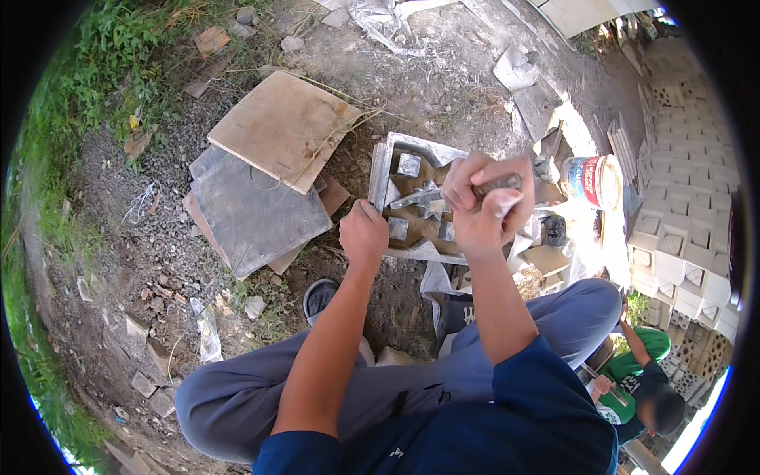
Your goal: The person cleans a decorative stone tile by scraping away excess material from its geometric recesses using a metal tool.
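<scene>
1. metal frame (379, 172) sits on the dirt in front of the person's bent legs, square blocks (409, 165) inside it.
2. trowel-looking tool (413, 199) slants over it, right hand (484, 206) wrapped tight round the handle.
3. left hand (364, 235) is curled up at the frame's left edge, can't tell if it's actually gripping.
4. imo the tip points at those knuckles, so a skid could nick them. bumpy ground could also let the frame rock.
5. boards (281, 127) off left, bucket (592, 182) off right.
</scene>
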The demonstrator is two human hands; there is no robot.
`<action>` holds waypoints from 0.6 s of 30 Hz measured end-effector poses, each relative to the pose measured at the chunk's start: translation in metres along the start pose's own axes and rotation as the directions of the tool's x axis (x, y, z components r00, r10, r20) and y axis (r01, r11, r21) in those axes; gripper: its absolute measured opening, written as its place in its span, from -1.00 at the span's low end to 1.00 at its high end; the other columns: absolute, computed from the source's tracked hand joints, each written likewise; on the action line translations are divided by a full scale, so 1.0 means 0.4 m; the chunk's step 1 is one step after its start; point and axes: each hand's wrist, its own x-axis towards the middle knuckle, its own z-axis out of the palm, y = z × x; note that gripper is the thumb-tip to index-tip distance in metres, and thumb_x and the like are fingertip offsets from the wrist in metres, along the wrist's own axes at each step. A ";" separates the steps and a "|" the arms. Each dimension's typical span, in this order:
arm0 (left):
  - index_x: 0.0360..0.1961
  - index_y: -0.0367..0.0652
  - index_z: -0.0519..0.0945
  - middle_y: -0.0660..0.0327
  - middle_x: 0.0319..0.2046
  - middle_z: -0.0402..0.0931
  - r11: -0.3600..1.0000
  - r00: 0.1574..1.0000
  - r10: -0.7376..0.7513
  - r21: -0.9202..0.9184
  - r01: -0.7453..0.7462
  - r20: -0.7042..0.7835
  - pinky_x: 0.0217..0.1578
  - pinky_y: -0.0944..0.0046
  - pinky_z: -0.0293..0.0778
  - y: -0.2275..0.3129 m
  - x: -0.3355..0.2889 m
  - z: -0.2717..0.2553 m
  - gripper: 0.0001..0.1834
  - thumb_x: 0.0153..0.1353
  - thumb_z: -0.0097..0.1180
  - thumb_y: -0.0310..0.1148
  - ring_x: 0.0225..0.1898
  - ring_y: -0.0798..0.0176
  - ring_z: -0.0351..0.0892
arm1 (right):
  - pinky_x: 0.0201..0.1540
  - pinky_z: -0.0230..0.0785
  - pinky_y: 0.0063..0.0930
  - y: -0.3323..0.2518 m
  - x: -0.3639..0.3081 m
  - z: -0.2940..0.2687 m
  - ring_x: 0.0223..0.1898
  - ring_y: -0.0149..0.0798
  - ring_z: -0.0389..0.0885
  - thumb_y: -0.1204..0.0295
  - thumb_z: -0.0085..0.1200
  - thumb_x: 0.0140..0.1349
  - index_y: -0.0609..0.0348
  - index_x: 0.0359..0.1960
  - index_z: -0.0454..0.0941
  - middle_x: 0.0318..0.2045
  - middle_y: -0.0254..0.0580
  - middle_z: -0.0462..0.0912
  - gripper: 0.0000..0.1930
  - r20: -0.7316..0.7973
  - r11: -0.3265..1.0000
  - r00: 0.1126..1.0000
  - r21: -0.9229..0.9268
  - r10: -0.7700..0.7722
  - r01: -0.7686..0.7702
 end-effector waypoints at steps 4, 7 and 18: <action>-0.37 -0.29 0.61 -0.22 -0.41 0.61 0.999 1.000 -0.019 -0.037 0.020 0.015 -0.24 -0.21 0.51 0.007 -0.015 0.001 -0.59 0.38 -0.23 -0.24 -0.30 -0.35 0.60 | -0.59 0.04 -0.55 0.015 -0.020 -0.019 -0.64 -0.53 0.17 0.08 -0.02 0.44 0.24 -0.25 0.27 -0.62 -0.24 0.35 -0.59 -0.018 1.000 1.000 0.016 -0.016 0.016; -0.38 -0.30 0.60 -0.24 -0.42 0.60 0.998 1.000 -0.025 -0.056 0.026 0.017 -0.22 -0.21 0.49 0.005 -0.020 -0.003 -0.59 0.37 -0.24 -0.25 -0.29 -0.37 0.58 | -0.57 0.04 -0.56 -0.020 -0.020 -0.003 -0.63 -0.52 0.17 0.05 -0.01 0.42 0.25 -0.26 0.27 -0.63 -0.23 0.36 -0.56 -0.041 1.000 0.999 0.004 0.006 -0.005; -0.35 -0.27 0.61 -0.20 -0.42 0.62 1.000 1.000 -0.003 -0.004 0.003 0.020 -0.27 -0.22 0.53 0.002 -0.015 0.009 -0.59 0.39 -0.23 -0.23 -0.31 -0.33 0.62 | -0.56 0.06 -0.58 0.015 -0.041 -0.015 -0.61 -0.51 0.25 0.16 0.04 0.42 0.28 -0.26 0.31 -0.57 -0.19 0.42 -0.63 0.028 0.997 0.997 -0.014 -0.076 0.076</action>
